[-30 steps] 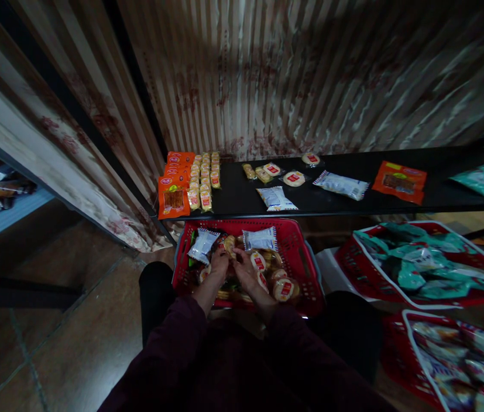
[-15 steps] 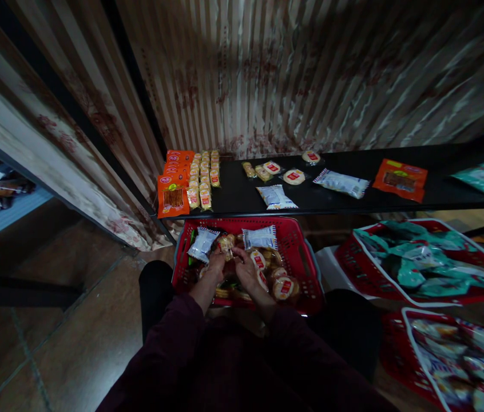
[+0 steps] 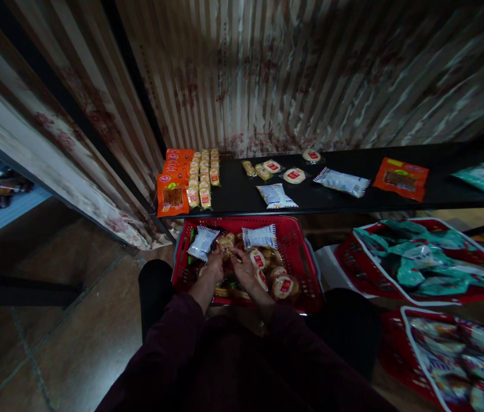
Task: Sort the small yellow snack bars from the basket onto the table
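Note:
Both hands are over a red basket point(image 3: 291, 229) below the shelf edge. My left hand point(image 3: 214, 266) is closed on a small wrapped cracker pack point(image 3: 225, 242), at the basket's middle left. Close beside it, my right hand point(image 3: 244, 268) has its fingertips pinched at the right side of that same pack. White wrapped packets point(image 3: 202, 243) lie in the basket behind the hands. Round wrapped crackers point(image 3: 283, 287) with red labels lie to the right of my right hand.
The black shelf point(image 3: 233, 197) holds orange packets point(image 3: 172, 194), rows of small yellow packs point(image 3: 205, 197), loose round crackers and white packets. At right stand a basket of green packets point(image 3: 426, 257) and a basket of white packets point(image 3: 443, 349).
The small pack and the fingertips have shifted very slightly in the same spot. Both hands stay together over the basket.

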{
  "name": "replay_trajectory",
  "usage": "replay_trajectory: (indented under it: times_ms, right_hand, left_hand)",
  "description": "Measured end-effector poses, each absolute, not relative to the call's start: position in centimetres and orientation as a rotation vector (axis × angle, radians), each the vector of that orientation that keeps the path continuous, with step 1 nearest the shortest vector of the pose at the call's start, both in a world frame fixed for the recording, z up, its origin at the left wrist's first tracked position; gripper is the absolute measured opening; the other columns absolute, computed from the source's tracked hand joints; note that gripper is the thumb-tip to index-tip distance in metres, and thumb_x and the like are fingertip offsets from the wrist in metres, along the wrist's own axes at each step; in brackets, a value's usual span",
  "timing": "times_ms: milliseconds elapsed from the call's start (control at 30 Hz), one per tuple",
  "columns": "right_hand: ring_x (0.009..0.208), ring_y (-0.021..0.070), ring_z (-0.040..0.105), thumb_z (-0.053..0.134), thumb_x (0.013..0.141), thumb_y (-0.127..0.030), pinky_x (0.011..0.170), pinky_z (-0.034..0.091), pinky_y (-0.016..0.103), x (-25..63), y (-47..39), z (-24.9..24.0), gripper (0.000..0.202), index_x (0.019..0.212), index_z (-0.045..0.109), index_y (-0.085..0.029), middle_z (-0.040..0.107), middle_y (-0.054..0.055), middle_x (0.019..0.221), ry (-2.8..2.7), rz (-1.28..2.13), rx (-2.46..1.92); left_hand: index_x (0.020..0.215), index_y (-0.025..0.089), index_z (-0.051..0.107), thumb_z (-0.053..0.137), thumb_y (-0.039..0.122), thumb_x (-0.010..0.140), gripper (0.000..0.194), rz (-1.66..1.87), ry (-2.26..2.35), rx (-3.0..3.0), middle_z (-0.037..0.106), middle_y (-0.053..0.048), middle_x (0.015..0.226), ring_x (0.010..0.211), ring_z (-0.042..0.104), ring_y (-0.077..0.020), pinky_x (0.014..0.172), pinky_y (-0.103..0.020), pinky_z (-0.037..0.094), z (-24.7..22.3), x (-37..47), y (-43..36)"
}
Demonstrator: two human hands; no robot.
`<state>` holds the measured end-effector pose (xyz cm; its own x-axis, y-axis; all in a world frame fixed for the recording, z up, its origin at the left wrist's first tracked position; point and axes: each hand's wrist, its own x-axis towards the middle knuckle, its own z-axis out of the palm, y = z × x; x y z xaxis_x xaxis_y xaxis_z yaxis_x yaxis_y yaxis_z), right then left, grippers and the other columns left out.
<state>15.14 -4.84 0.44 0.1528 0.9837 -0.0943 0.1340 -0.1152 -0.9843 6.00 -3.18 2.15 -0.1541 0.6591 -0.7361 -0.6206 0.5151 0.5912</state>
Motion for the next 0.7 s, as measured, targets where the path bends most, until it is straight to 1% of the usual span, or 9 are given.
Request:
replay_trajectory:
  times_ms: [100,200,333,433,567,700]
  right_hand:
    - [0.093,0.0223,0.064,0.053,0.069,-0.035,0.087,0.050,0.040,15.1,-4.7,0.2,0.034,0.095,0.069,-0.021,0.071,0.006,0.102,-1.167,1.136,-1.445]
    - [0.092,0.0220,0.064,0.054,0.071,-0.038,0.084,0.052,0.040,15.2,-4.8,-0.2,0.034,0.096,0.068,-0.021,0.070,0.005,0.102,-1.193,1.150,-1.422]
    - [0.094,0.0216,0.063,0.054,0.074,-0.038,0.088,0.050,0.040,15.2,-4.8,-0.3,0.031,0.097,0.067,-0.022,0.070,0.005,0.101,-1.271,1.080,-1.418]
    - [0.096,0.0217,0.062,0.052,0.076,-0.032,0.091,0.048,0.041,15.2,-4.8,0.1,0.029,0.099,0.066,-0.022,0.069,0.005,0.100,-1.372,0.962,-1.450]
    - [0.104,0.0224,0.058,0.050,0.077,-0.023,0.096,0.044,0.042,15.3,-4.8,1.0,0.027,0.098,0.067,-0.022,0.066,0.007,0.108,-1.570,0.761,-1.420]
    - [0.108,0.0222,0.056,0.047,0.077,-0.014,0.099,0.043,0.042,15.5,-5.0,1.6,0.031,0.098,0.068,-0.022,0.065,0.007,0.109,-1.755,0.677,-1.405]
  left_hand:
    - [0.093,0.016,0.063,0.052,0.002,0.076,0.024,1.134,1.310,-0.005,0.063,0.000,0.066,0.057,0.060,-0.0116,0.069,-0.027,0.051,2.1,6.0,-3.1]
    - [0.087,0.015,0.063,0.054,0.002,0.075,0.020,1.148,1.306,-0.014,0.063,-0.001,0.067,0.059,0.060,-0.0116,0.071,-0.026,0.051,1.8,5.9,-3.0]
    - [0.082,0.015,0.062,0.058,0.003,0.073,0.015,1.158,1.288,-0.012,0.064,-0.002,0.071,0.067,0.062,-0.0127,0.075,-0.027,0.051,1.3,5.8,-3.1]
    - [0.082,0.015,0.061,0.057,0.002,0.072,0.017,1.157,1.266,-0.018,0.063,-0.001,0.071,0.068,0.063,-0.0134,0.075,-0.028,0.052,1.3,5.8,-3.1]
    - [0.080,0.016,0.059,0.052,0.000,0.072,0.019,1.146,1.233,-0.023,0.062,-0.001,0.067,0.064,0.063,-0.0136,0.071,-0.029,0.053,1.4,5.7,-3.1]
    - [0.077,0.016,0.059,0.058,0.002,0.068,0.017,1.158,1.235,0.002,0.061,0.000,0.065,0.059,0.060,-0.0114,0.069,-0.026,0.051,1.4,5.6,-3.2]
